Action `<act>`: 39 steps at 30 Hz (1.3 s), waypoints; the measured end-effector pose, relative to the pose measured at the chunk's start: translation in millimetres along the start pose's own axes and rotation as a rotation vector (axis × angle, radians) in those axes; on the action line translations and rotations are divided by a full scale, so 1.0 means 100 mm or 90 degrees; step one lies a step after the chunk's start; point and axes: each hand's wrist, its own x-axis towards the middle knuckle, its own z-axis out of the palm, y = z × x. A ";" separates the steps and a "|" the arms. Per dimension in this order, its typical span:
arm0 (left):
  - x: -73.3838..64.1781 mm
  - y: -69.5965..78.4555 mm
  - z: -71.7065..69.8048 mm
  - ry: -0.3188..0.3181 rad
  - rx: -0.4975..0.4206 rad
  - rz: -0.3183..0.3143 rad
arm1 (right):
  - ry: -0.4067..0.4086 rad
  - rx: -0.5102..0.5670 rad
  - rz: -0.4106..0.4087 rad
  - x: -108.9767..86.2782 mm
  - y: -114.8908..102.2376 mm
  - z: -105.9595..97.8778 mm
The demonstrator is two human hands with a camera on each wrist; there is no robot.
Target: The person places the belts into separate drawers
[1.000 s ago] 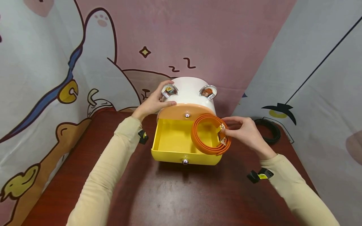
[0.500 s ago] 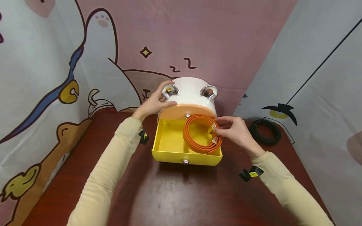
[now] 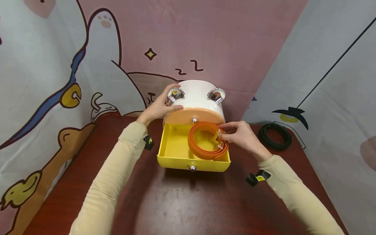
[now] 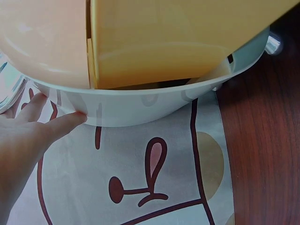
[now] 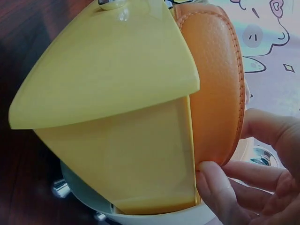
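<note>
In the head view a small white cabinet with two shiny silver ears has its lower yellow drawer pulled out, under a closed orange drawer. My left hand holds the cabinet at its left ear, thumb at the front edge and fingers behind. A coiled orange belt is over the right part of the yellow drawer, tilted, its lower edge behind the front wall. My right hand pinches the belt at its buckle side. In the right wrist view the belt shows above the drawer's side wall, thumb and fingertips at its edge.
A coiled black belt lies at the back right of the dark red table. Cartoon-printed cloth hangs directly behind the cabinet and along both sides. A round silver knob sticks out from the yellow drawer's front.
My right hand has moved the orange belt left, from over the drawer's right edge to between its walls, and slightly down. My left hand and the cabinet have stayed put.
</note>
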 end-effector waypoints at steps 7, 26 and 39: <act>0.00 0.01 0.00 0.000 -0.010 0.002 | -0.040 -0.005 0.005 0.11 -0.02 0.03; -0.01 0.01 0.01 0.003 -0.001 0.004 | 0.076 -0.194 -0.133 0.23 -0.07 0.45; -0.01 0.01 0.00 0.001 -0.005 0.006 | 0.069 -0.039 -0.169 0.10 0.05 0.36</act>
